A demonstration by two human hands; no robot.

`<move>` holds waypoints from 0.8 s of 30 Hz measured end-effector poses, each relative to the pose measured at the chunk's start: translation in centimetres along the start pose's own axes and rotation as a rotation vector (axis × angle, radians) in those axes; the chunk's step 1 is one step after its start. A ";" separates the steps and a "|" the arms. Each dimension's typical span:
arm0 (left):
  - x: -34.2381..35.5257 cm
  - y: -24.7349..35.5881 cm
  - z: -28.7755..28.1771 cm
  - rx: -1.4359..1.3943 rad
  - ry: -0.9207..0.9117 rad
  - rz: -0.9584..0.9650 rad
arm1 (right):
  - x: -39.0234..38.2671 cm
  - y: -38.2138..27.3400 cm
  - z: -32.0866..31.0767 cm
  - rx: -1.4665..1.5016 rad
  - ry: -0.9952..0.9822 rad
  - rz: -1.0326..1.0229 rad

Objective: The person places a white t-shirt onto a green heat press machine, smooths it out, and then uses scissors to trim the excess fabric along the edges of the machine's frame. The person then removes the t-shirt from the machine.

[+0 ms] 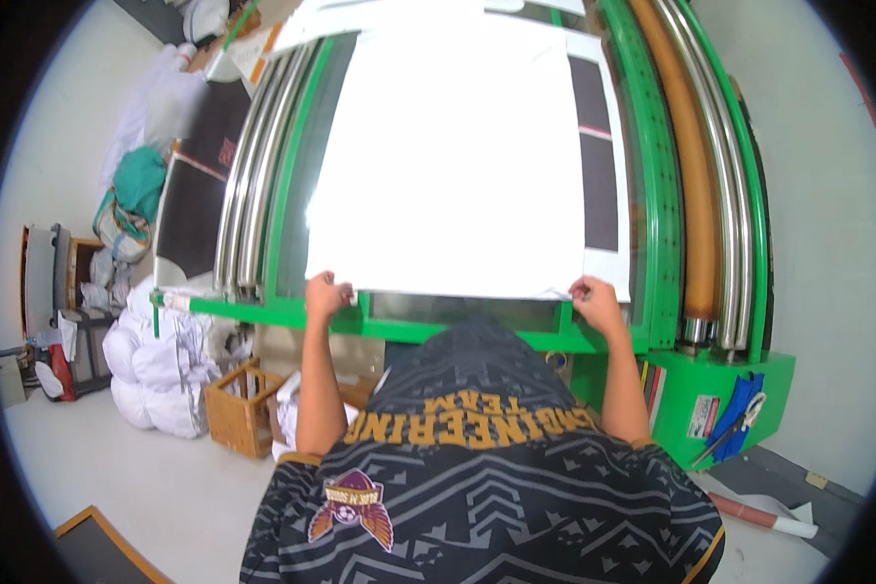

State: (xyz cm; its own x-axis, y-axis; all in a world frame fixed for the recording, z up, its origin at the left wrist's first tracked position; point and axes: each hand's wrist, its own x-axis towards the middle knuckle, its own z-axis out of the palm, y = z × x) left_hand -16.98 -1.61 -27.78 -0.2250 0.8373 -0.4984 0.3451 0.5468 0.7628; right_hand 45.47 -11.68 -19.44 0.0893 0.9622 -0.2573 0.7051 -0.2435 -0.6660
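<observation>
A large white sheet [457, 165], cloth by its look, lies flat over the bed of a green-framed roller machine [664, 195]. Its near left corner is pinched by my left hand [327, 294], and the fingers of my right hand [595, 300] are closed at the near right corner. Under the sheet, a printed paper [597, 161] with dark panels and a white margin sticks out along the right side. Most of that paper is hidden. Both forearms reach forward over the machine's near green bar [409, 329].
Metal rollers [263, 165] run along the left, with dark printed material [193, 185] beyond them. To the right are a brown roller [699, 195] and more steel ones. White bundles [161, 365] and a wooden stool [238, 409] stand on the floor at left; a green control box [676, 423] is at lower right.
</observation>
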 end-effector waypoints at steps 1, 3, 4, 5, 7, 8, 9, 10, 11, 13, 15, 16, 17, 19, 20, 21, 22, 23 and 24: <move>-0.6 2.2 1.0 0.019 0.034 -0.026 | -0.3 0.8 0.2 0.068 0.031 0.067; -1.4 4.0 1.6 0.216 0.138 -0.006 | 0.1 1.0 0.4 0.033 0.223 0.146; -2.2 4.3 1.5 0.366 0.193 0.045 | 0.2 0.6 0.6 0.046 0.282 0.215; -2.7 4.7 1.6 0.515 0.247 0.095 | 0.4 0.1 0.9 0.058 0.342 0.286; -3.0 5.4 2.5 0.578 0.292 0.076 | 1.4 0.0 1.3 -0.006 0.310 0.376; -3.2 5.6 2.7 0.610 0.312 0.065 | 1.7 0.3 1.8 -0.049 0.272 0.382; -3.1 5.7 2.8 0.622 0.277 0.082 | 1.9 0.7 2.0 -0.092 0.233 0.388; -2.8 5.5 2.8 0.633 0.247 0.096 | 2.1 0.7 2.0 -0.087 0.187 0.395; -2.5 5.3 2.8 0.644 0.216 0.110 | 2.2 0.7 1.9 -0.083 0.140 0.402; -1.9 5.7 2.8 0.666 0.148 0.095 | 2.4 1.9 1.6 0.071 0.099 0.398; -1.0 5.6 2.7 0.474 0.037 0.043 | 2.4 4.7 1.2 0.371 0.110 0.366; -0.2 3.9 1.6 0.273 -0.016 -0.016 | 2.6 4.2 0.8 0.595 0.055 0.378; 0.3 2.7 0.8 0.069 -0.073 -0.069 | 2.4 3.0 0.3 0.831 0.031 0.405; 0.0 2.1 0.5 -0.259 -0.153 -0.164 | 1.2 0.8 -0.7 1.297 0.007 0.454; -0.1 2.1 0.7 -0.423 -0.197 -0.211 | 0.9 2.2 -0.8 1.239 -0.034 0.495; -0.1 2.2 0.9 -0.413 -0.189 -0.218 | 0.8 2.5 -0.7 1.074 -0.036 0.538; -0.3 2.5 0.9 -0.401 -0.178 -0.229 | 0.7 2.7 -0.3 0.908 -0.042 0.583; -0.5 2.9 0.9 -0.389 -0.167 -0.240 | 0.6 2.9 -0.2 0.743 -0.047 0.625; -0.6 3.3 0.9 -0.457 -0.186 -0.273 | 0.1 3.3 -0.5 0.950 -0.087 0.587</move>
State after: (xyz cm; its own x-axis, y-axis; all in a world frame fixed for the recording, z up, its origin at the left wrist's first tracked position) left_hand -14.87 -0.34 -25.33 -0.0720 0.6735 -0.7356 -0.1426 0.7230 0.6759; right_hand 48.21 -12.30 -21.33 0.1558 0.6647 -0.7307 -0.2565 -0.6872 -0.6797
